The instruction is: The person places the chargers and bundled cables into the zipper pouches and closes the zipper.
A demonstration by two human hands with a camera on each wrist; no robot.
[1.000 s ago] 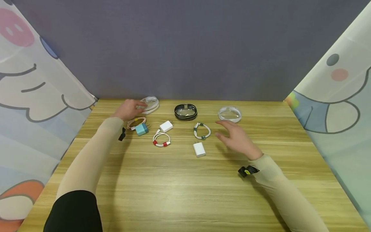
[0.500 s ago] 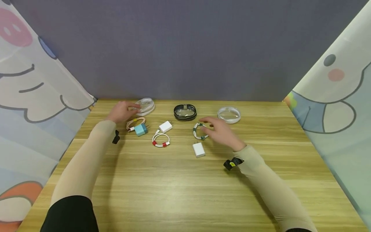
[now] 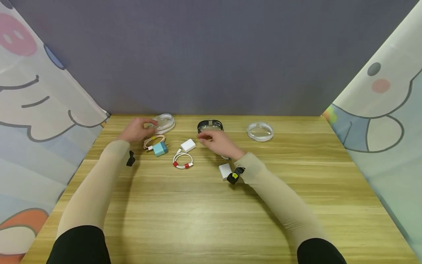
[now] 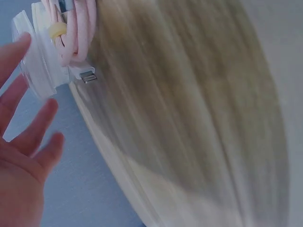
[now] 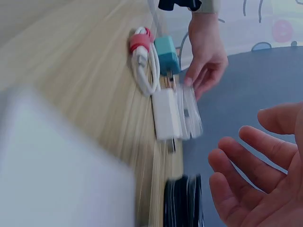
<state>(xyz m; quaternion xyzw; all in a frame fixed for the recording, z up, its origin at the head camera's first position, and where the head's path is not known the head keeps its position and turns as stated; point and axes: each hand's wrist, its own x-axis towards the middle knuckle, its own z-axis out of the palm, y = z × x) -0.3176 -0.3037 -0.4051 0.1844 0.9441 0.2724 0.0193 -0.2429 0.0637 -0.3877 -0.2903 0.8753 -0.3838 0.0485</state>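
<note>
At the back left, my left hand (image 3: 136, 129) holds the near edge of a coiled white cable (image 3: 166, 123) with a clear middle. In the left wrist view its thumb lies over the pale coil (image 4: 41, 61), and other fingers spread below. My right hand (image 3: 217, 142) is in front of the coiled black cable (image 3: 210, 124). Its fingers are loosely bent and hold nothing, as the right wrist view shows with the right hand (image 5: 265, 175) beside the black coil (image 5: 182, 201). A white cable behind my right hand is mostly hidden.
Near my left hand lie a pink cable (image 3: 155, 140) and a blue plug adapter (image 3: 160, 149). A white adapter (image 3: 188, 145) and red-strapped white cable (image 3: 182, 161) sit mid-table. Another white adapter (image 3: 225, 171) is by my right wrist; a white coil (image 3: 260, 132) lies back right.
My right hand has swept left from near the right white coil, passing over the green-strapped cable to the black coil. My left hand and the white coil it holds have shifted slightly left.
</note>
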